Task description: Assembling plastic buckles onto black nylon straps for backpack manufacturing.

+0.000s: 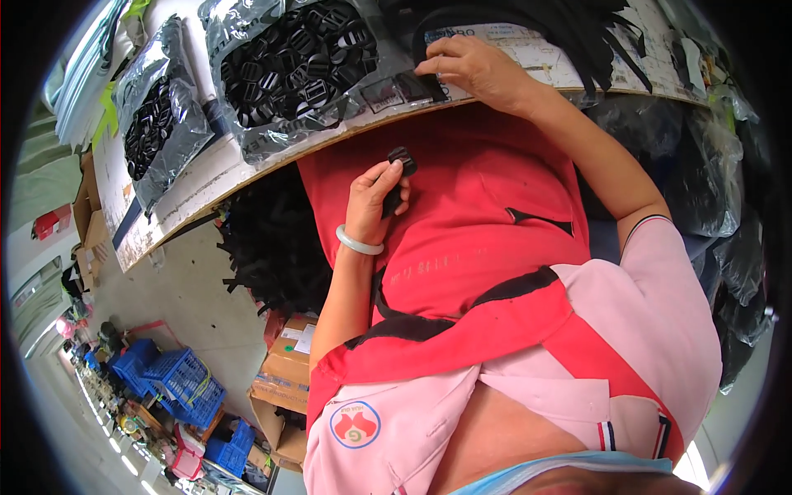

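Observation:
My left hand (375, 198) is closed around a small black plastic buckle (402, 160), held in front of the red apron. A dark piece shows below the thumb, mostly hidden by the fingers. At the table's front edge, my right hand (474, 70) has loosely bent fingers, a little apart, with nothing visible in them. It is beside a clear plastic bag (276, 144) heaped with black buckles (301, 62). Just beyond that hand, a bundle of black straps (528, 21) lies on the table.
A second clear bag (177, 132) of small black parts lies left on the worn white table (239, 177). Black strips (276, 239) hang in a mass below its edge. Cardboard boxes (285, 367) and blue crates (186, 384) stand on the floor at lower left.

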The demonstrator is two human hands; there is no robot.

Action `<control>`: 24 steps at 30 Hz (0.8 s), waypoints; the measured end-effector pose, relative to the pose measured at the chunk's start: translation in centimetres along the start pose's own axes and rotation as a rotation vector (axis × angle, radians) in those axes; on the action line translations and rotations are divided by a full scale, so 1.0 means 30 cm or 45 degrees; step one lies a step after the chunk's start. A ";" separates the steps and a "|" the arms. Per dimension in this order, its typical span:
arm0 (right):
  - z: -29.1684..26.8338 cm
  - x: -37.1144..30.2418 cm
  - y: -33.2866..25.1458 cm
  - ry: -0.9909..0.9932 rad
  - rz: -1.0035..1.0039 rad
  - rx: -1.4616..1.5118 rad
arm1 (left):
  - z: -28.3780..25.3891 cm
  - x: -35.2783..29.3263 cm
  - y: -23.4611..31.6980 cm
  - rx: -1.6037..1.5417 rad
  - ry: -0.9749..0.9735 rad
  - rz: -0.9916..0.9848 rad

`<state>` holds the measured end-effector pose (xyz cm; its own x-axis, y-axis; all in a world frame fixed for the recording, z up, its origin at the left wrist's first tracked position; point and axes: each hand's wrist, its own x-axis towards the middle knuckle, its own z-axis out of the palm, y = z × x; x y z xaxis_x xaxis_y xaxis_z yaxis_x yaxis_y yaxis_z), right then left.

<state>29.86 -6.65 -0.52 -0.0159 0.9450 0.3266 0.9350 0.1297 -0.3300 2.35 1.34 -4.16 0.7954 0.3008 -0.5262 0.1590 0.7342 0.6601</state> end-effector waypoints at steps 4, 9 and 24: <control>0.012 -0.048 0.041 -0.007 0.034 -0.017 | -0.002 -0.007 -0.007 0.043 -0.009 0.002; 0.006 -0.081 0.000 0.079 -0.066 0.025 | 0.019 -0.011 -0.006 0.025 0.049 0.040; 0.109 -0.103 -0.073 0.238 0.088 0.123 | 0.017 -0.006 -0.015 0.094 0.044 0.057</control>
<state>26.69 -8.89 -3.69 0.1214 0.8819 0.4556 0.8932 0.1032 -0.4377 2.41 0.64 -4.09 0.7821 0.3541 -0.5128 0.1675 0.6731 0.7203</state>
